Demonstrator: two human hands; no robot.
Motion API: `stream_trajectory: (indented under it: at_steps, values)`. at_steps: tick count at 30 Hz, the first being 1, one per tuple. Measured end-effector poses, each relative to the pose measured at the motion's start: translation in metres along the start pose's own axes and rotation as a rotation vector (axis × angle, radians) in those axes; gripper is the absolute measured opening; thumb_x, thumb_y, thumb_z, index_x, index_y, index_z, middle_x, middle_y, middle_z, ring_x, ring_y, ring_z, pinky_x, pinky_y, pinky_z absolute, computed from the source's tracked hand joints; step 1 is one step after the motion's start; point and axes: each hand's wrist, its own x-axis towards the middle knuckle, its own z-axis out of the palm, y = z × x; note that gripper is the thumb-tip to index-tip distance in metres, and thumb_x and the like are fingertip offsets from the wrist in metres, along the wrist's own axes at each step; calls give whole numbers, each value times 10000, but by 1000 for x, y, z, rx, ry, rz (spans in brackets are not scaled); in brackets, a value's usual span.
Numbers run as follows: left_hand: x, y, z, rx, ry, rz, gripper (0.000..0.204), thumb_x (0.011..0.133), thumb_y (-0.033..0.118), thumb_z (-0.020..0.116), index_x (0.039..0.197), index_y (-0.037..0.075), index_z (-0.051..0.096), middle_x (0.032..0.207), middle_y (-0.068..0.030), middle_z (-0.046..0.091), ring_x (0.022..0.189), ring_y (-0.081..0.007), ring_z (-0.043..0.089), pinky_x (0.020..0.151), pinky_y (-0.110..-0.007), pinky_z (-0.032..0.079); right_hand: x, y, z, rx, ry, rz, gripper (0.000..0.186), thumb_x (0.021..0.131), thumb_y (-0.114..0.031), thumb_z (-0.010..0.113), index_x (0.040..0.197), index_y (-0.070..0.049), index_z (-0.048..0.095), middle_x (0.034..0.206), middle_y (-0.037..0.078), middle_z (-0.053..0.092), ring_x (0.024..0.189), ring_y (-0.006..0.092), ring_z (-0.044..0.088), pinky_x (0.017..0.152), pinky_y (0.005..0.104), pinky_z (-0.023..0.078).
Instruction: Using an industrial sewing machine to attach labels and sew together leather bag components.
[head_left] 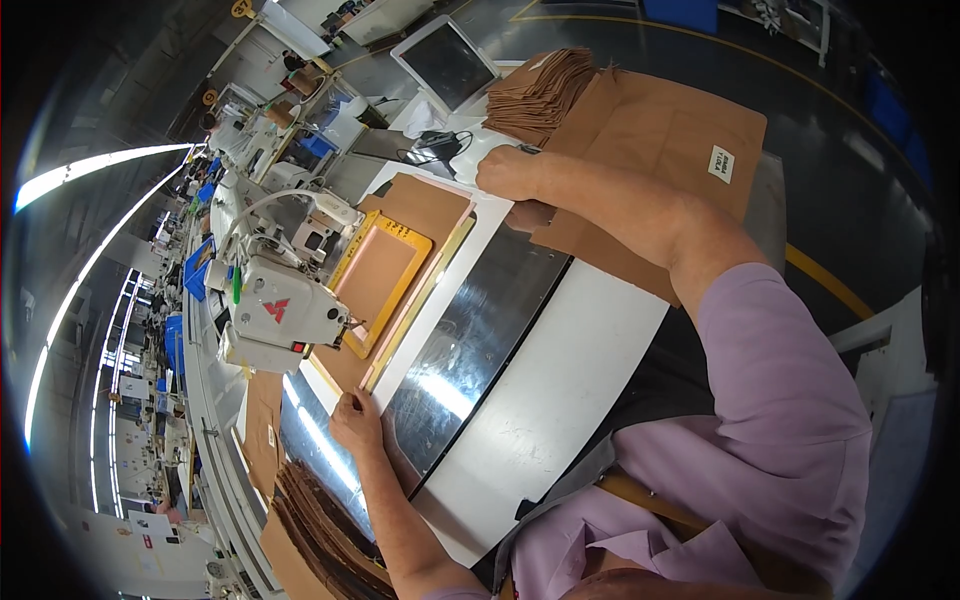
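My left hand (355,420) pinches the near edge of one flat brown leather panel (372,275) under a yellow rectangular frame (350,345), beside one white sewing machine (280,310). My right hand (507,172), loosely curled, rests at the worktop's far edge by one stack of brown pieces (540,92).

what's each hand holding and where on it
The left hand pinches the near corner of the brown template sheet. The right hand rests on the brown pieces; a grip cannot be told.
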Motion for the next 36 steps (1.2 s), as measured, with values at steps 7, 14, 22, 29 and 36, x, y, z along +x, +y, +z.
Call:
stream_trajectory:
  at_steps: [7,14,22,29,36]
  values:
    - [3,3,-1,0,-17,6,357,917,290,669,662,45,624,657,-141,673,604,-378,654,577,-491,499,-20,-7,12,129,171,53,324,759,-324,773,921,-48,728,919,139,689,844,314,696,718,462,567]
    - [1,-2,2,19,3,28,356,918,285,664,661,41,626,663,-143,679,606,-378,657,578,-487,504,-21,-20,2,116,37,46,178,575,-97,674,738,-27,678,794,177,664,770,354,687,713,458,569]
    - [0,-1,-4,0,-4,5,354,918,268,658,652,38,617,653,-155,669,598,-383,651,573,-490,501,-25,-19,-21,124,75,118,132,774,-183,658,755,-74,729,820,151,724,867,356,723,754,484,559]
    - [4,4,-4,-8,-8,13,368,930,282,643,660,32,630,632,-165,657,591,-389,646,599,-488,494,-25,2,-5,549,299,447,219,868,-300,701,837,-86,737,862,115,735,884,332,713,776,472,542]
    - [10,83,-30,-98,16,504,124,906,185,699,943,70,673,914,-96,705,740,-310,661,645,-430,492,-14,-55,-42,809,606,191,263,898,-342,698,837,-87,693,786,133,691,756,360,679,708,476,524]
